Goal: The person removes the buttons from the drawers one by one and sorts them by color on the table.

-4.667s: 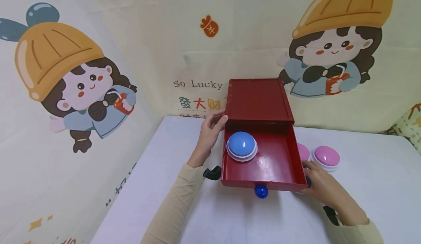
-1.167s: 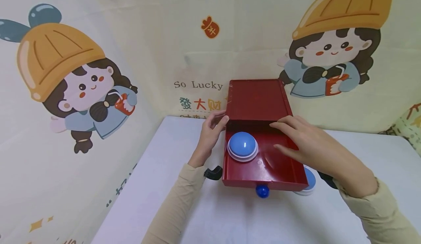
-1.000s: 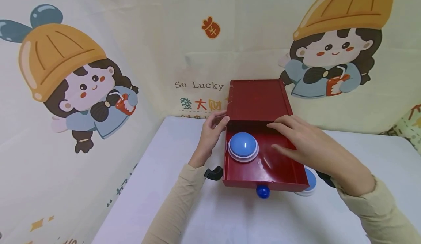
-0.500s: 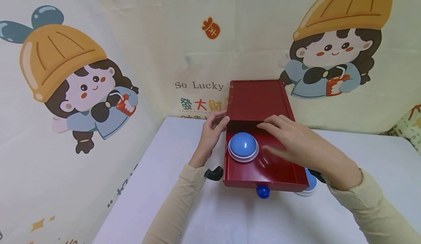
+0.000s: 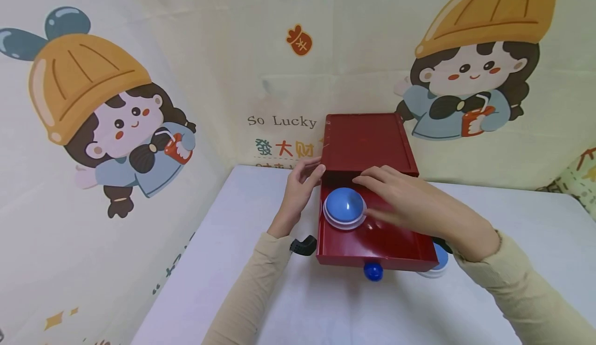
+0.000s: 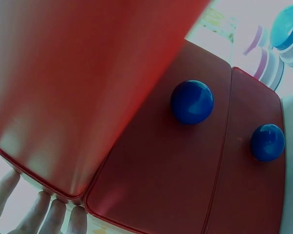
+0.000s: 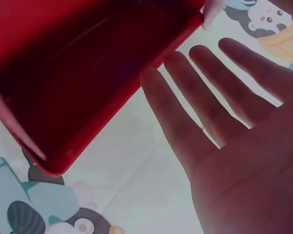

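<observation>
The right hand [image 5: 410,203], fingers parted and holding nothing, hovers beside the blue button [image 5: 344,205] in the open drawer's [image 5: 382,246] left part, apparently a reach calling next for a pinch, while the left hand's [image 5: 298,192] extended fingers touch the red cabinet's [image 5: 368,143] left side.

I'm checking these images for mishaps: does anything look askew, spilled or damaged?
Nothing stands out: the blue button sits upright in the open drawer, the second blue button rests on the table, partly hidden, and no spill or damage shows.
</observation>
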Demonstrator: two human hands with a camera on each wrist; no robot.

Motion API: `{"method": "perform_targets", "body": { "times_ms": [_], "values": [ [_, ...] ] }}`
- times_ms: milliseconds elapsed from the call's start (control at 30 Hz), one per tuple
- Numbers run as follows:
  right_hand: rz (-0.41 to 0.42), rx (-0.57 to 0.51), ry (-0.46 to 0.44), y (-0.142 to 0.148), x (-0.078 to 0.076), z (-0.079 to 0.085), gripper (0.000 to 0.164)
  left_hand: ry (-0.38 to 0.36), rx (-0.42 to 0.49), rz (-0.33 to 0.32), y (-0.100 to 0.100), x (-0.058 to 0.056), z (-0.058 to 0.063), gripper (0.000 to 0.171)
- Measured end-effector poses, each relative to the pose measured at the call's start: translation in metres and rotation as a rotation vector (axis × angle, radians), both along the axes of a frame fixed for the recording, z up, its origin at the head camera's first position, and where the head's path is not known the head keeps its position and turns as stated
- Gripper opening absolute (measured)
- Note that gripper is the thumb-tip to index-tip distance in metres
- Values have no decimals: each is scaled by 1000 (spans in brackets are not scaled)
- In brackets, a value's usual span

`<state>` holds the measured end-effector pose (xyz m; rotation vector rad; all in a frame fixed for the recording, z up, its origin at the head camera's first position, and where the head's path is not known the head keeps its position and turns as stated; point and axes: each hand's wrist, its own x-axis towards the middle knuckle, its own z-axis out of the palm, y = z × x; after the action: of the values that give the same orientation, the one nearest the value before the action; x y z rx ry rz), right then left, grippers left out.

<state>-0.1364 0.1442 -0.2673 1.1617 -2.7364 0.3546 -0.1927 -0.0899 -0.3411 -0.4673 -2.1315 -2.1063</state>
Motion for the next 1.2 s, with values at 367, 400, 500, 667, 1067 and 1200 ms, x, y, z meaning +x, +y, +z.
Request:
{"method": "perform_targets", "body": {
  "times_ms": [367, 400, 500, 667, 1067, 1200],
  "values": [
    [46, 34, -59, -13, -4, 4, 67, -2, 5, 1, 1, 0, -1, 36],
    [48, 40, -61, -14, -4, 4, 67, 0, 6, 0, 1, 0, -1, 36],
    [54, 55, -62, -16, -6, 4, 66, 11, 3, -7, 0, 0, -1, 36],
    [68, 65, -68, -20, -9, 3, 67, 28, -7, -19, 0, 0, 0, 36],
    [101, 64, -102, -27, -14, -4, 67, 1, -10, -14, 0, -1, -1, 37],
    [111, 53, -123, -29, -16, -7, 66, -13, -2, -11, -1, -1, -1, 37]
  ]
}}
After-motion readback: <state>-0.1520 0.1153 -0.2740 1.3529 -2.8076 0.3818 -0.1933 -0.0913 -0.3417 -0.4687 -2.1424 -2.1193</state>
